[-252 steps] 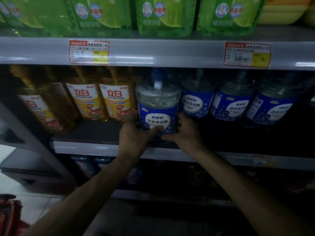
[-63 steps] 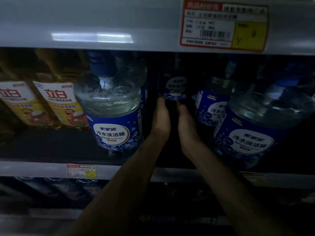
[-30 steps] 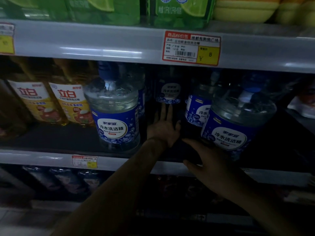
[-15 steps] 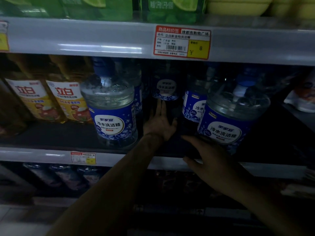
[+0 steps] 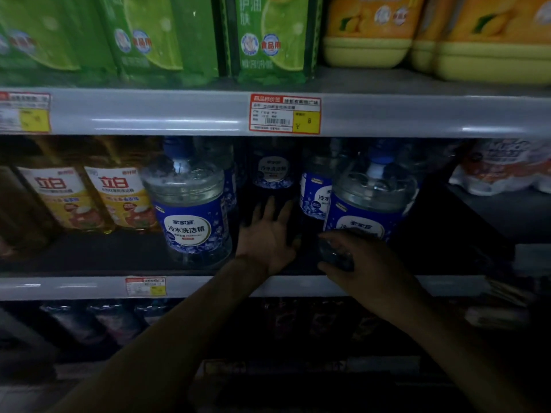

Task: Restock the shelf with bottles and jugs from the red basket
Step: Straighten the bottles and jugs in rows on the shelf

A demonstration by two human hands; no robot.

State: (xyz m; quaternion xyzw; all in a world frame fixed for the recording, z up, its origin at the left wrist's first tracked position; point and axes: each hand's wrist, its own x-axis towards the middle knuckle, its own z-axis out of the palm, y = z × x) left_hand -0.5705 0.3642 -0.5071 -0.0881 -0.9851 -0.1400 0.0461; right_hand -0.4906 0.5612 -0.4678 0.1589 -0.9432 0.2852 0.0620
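Note:
Clear jugs with blue labels stand on the dark middle shelf (image 5: 74, 286). One jug (image 5: 187, 210) is at the front left and another jug (image 5: 369, 204) at the front right. A third jug (image 5: 272, 171) sits far back in the gap between them, and a fourth jug (image 5: 314, 192) stands behind the right one. My left hand (image 5: 268, 236) lies flat in that gap, fingers spread, holding nothing. My right hand (image 5: 366, 263) curls around the lower left base of the front right jug. The red basket is out of view.
Yellow dish-soap bottles (image 5: 119, 198) fill the shelf's left part. White wrapped packs (image 5: 507, 165) sit at the far right. Green refill packs (image 5: 161, 40) and orange jugs (image 5: 369, 31) are on the shelf above, whose lip carries a price tag (image 5: 284, 113). Dark bottles stand below.
My right hand has moved up from the shelf edge onto the base of the front right jug. My left hand stays flat in the gap. The view has shifted upward.

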